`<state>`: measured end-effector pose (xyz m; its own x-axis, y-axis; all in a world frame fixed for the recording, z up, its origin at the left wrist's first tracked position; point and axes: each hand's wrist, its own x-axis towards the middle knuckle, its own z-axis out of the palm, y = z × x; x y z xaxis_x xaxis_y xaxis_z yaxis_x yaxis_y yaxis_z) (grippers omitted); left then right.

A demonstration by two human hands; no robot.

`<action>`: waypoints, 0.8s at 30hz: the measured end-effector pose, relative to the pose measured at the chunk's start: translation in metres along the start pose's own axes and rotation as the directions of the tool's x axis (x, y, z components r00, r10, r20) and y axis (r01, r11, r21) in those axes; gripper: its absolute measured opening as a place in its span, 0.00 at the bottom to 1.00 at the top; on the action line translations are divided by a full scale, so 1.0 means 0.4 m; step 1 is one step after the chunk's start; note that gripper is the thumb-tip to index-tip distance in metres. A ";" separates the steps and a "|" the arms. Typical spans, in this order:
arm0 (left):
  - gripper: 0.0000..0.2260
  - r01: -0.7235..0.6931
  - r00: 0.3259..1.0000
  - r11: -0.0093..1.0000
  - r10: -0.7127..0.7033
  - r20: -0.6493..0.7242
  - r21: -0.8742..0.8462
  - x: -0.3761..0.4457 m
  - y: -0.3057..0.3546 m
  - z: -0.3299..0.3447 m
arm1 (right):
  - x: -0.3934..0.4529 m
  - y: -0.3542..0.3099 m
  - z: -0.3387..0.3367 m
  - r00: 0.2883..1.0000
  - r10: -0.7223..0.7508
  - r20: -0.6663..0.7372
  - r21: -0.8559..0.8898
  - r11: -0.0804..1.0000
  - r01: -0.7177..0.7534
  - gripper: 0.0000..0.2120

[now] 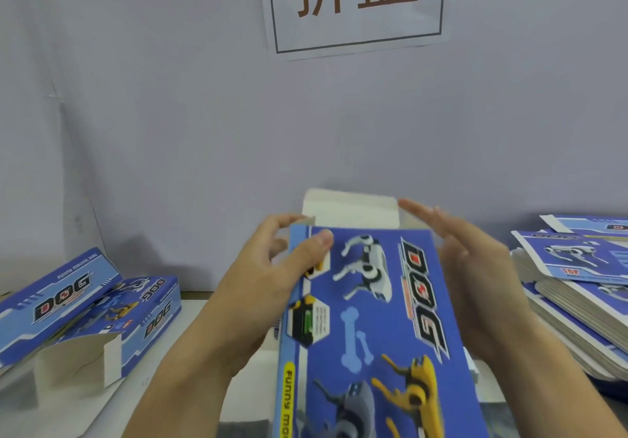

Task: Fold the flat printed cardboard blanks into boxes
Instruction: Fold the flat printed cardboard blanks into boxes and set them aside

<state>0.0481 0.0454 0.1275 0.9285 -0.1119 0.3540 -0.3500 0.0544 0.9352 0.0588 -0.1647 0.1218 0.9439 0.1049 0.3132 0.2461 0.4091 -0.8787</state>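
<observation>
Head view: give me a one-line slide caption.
Left hand grips a blue box, right hand open at its side; flat blanks stacked right.

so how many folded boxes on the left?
2. One box at far left, leaning on a second box beside it with its end flap open. More may lie out of frame.

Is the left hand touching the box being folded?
Touching. The head view shows the left hand gripping the left edge of the box, its thumb pressed flat on the printed blue face and its fingers curled behind the edge.
</observation>
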 end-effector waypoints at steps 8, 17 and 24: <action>0.20 -0.396 0.894 0.918 0.379 -0.238 -0.024 -0.004 0.042 0.021 | -0.015 -0.047 0.078 0.941 -0.281 0.186 -0.102 0.947 0.303 0.16; 0.18 -0.514 0.844 0.858 0.506 -0.178 0.002 -0.026 0.072 0.051 | -0.033 -0.046 0.126 0.805 -0.569 0.167 -0.163 0.790 0.592 0.25; 0.12 -0.530 0.800 0.836 0.549 -0.242 0.143 -0.002 0.003 0.073 | -0.007 0.002 0.084 0.908 -0.398 0.128 -0.362 0.834 0.416 0.19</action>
<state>0.0434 0.0167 0.1288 0.5808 0.1808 0.7937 -0.8024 -0.0376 0.5956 0.0490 -0.1340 0.1325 0.7314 0.0480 0.6802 0.6779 0.0572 -0.7330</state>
